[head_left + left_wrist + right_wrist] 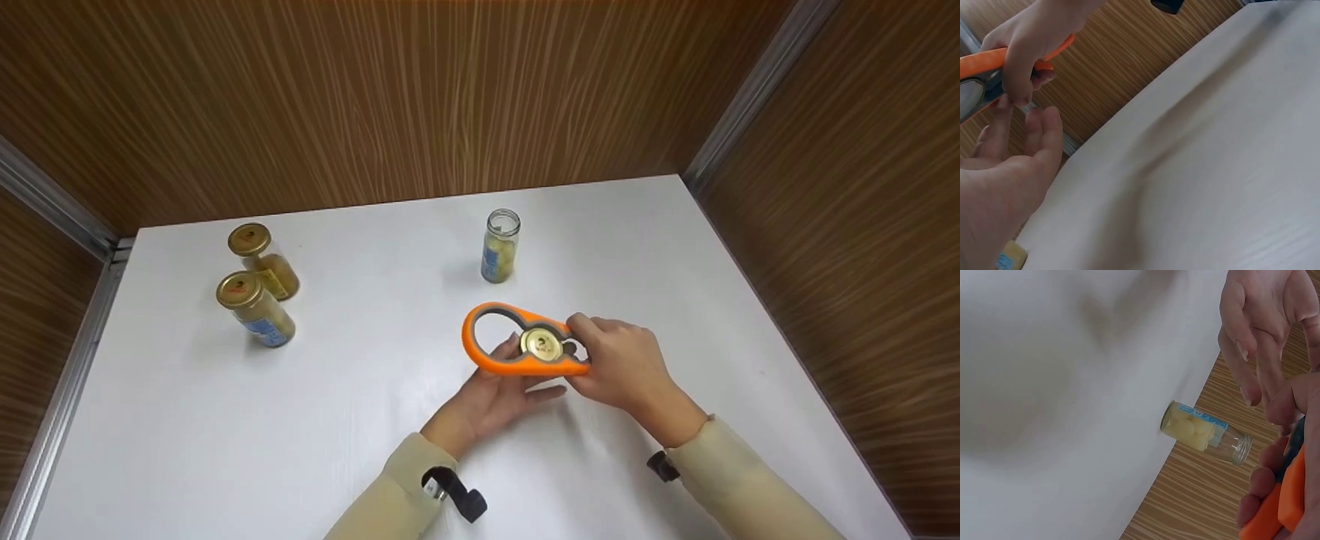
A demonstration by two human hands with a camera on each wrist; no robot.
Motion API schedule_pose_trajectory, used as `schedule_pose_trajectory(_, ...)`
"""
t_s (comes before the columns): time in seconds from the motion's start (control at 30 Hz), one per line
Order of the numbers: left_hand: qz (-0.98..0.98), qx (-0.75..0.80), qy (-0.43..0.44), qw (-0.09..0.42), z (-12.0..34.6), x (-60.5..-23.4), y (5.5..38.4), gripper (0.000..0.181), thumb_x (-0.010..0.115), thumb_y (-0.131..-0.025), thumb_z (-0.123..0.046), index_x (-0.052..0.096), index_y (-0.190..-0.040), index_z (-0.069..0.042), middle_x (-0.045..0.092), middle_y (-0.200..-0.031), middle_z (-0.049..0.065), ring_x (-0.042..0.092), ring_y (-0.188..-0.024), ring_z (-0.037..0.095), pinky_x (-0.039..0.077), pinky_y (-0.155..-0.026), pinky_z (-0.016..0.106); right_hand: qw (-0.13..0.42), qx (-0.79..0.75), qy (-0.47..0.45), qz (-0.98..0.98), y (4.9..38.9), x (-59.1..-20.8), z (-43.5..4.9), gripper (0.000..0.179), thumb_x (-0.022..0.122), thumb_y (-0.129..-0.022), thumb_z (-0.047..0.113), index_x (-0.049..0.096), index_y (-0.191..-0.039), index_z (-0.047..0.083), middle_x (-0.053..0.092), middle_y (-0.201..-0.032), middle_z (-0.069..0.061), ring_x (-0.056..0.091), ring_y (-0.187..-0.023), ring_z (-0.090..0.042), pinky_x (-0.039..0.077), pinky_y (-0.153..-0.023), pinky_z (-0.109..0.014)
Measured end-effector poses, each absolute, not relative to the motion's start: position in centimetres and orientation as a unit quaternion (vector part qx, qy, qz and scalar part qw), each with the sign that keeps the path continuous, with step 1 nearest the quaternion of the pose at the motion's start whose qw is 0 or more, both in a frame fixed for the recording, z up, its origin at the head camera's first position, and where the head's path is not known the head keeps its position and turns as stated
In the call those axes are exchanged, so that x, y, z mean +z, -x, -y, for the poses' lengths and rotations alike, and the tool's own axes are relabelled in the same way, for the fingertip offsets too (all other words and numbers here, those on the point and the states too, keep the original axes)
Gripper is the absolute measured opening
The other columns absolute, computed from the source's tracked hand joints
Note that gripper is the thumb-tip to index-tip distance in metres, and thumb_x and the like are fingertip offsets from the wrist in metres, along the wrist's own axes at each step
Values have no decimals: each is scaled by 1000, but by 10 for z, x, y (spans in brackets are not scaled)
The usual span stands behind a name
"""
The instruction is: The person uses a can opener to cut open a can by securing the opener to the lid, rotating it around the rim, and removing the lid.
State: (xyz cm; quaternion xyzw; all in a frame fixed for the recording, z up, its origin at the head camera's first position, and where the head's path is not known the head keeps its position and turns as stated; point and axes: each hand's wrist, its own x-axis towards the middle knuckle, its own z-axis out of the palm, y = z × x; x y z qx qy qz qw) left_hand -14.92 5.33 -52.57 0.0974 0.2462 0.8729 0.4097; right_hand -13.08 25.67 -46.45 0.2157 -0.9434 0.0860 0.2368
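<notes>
The fingers of the right hand (619,358) are curled round the narrow end of an orange and grey jar opener (474,349), which is held above the worktop (375,420). The fingers of the left hand (495,405) are loosely bent and spread apart, with the palm turned up, beneath the opener; whether the lid or the opener is touched by their tips cannot be told. The gold lid (541,344) is seated in the middle opening of the opener, just beside the right fingers, with one left fingertip seen near its edge through the opener's large ring. Beyond the opener, an uncapped glass jar (499,255) with pale contents and a blue label is stood upright on the worktop, well apart from the fingers. Farther off to the left, two jars capped in gold are placed close together: a blue-labelled jar (262,319) in front and a yellow-labelled jar (274,274) behind. The worktop is bordered by brown wood-grain panels (420,97).
</notes>
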Motion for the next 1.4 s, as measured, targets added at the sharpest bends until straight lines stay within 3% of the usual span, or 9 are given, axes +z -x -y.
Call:
schedule_pose_trajectory(0.4, -182, 878, -92, 432, -54, -526, 149, 79, 73, -88, -43, 40, -151, -10, 48, -150, 16, 47, -138, 31, 24, -119, 56, 238, 94, -218, 942, 130, -467, -256, 26, 70, -71, 27, 58, -92, 17, 44, -60, 8, 42, -50, -13, 32, -43, -28)
schedule_pose_trajectory(0.77, -213, 878, -85, 421, -54, -524, 151, 81, 79, -82, -44, 45, -146, -8, 58, -138, 12, 54, -130, 28, 34, -115, 52, 250, 89, -226, 937, 131, -468, -257, 23, 67, -75, 28, 58, -93, 16, 47, -61, 7, 45, -52, -13, 35, -42, -28)
schedule_pose_trajectory(0.93, -244, 876, -75, 408, -49, -521, 153, 80, 80, -81, -42, 47, -145, -6, 56, -142, 14, 54, -131, 29, 35, -115, 51, 247, 90, -230, 937, 132, -468, -256, 20, 65, -78, 29, 60, -94, 17, 49, -62, 8, 46, -52, -12, 36, -43, -26)
schedule_pose_trajectory(1.4, -320, 859, -90, 389, -40, -512, 159, 78, 85, -72, -44, 59, -134, -5, 66, -125, 7, 62, -118, 23, 41, -112, 43, 243, 103, -245, 933, 134, -462, -251, 27, 70, -75, 31, 61, -97, 18, 55, -65, 7, 50, -55, -12, 40, -45, -26)
